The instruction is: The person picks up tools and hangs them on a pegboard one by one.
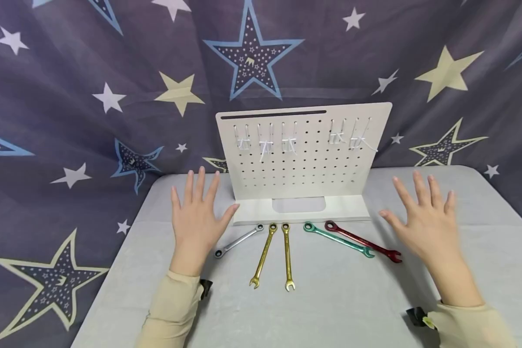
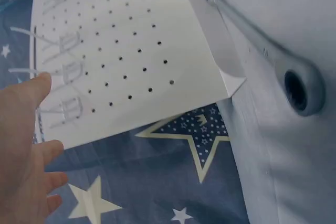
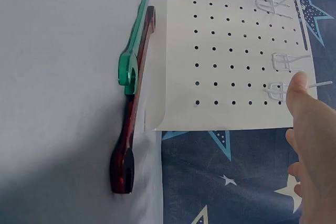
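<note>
My left hand (image 1: 197, 217) is held with fingers spread, left of the white pegboard (image 1: 296, 164), and holds nothing. Nearest to it lies a silver double-ring wrench (image 1: 239, 241). On the other side my right hand (image 1: 428, 222) is also spread and bare, close to a red combination wrench (image 1: 361, 239). A green combination wrench (image 1: 339, 239) lies beside the red one, and in the right wrist view the two overlap. Between these and the silver wrench are two gold combination wrenches, the left one (image 1: 263, 255) slanted and the right one (image 1: 288, 256) nearly straight.
Several white hooks (image 1: 289, 142) stick out from the pegboard's upper rows. Its base (image 1: 252, 212) stands on a grey-covered table (image 1: 330, 309). Behind hangs a dark curtain (image 1: 322, 63) with stars. Black wrist mounts (image 1: 206, 288) show at both sleeves.
</note>
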The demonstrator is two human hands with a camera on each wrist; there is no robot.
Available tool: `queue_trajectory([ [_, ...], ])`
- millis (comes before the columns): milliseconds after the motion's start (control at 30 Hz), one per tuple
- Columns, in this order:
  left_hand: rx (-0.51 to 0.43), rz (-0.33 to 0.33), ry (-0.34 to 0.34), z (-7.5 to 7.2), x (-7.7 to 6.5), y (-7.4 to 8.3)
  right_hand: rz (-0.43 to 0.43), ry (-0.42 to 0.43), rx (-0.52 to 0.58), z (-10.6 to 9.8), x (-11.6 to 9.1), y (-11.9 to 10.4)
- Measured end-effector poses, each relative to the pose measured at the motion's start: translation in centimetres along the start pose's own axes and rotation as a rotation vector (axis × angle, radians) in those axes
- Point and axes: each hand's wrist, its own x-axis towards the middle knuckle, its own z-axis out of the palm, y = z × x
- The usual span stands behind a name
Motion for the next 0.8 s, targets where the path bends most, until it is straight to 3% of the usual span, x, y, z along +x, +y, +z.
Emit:
queue_trajectory([
  [267,-0.129,0.014,0.046,2.3,2.6,-1.0,-0.015,0.008,-0.002,0.5,0.0,-0.3],
  [433,-0.233,-0.019,0.044,3.6,3.5,-1.3,-0.029,0.035,0.0,0.7,0.0,-0.6],
  [800,-0.483,-0.09,0.01,4.8,5.2,-1.3,-0.041,0.071,0.025,0.7,0.0,-1.0],
])
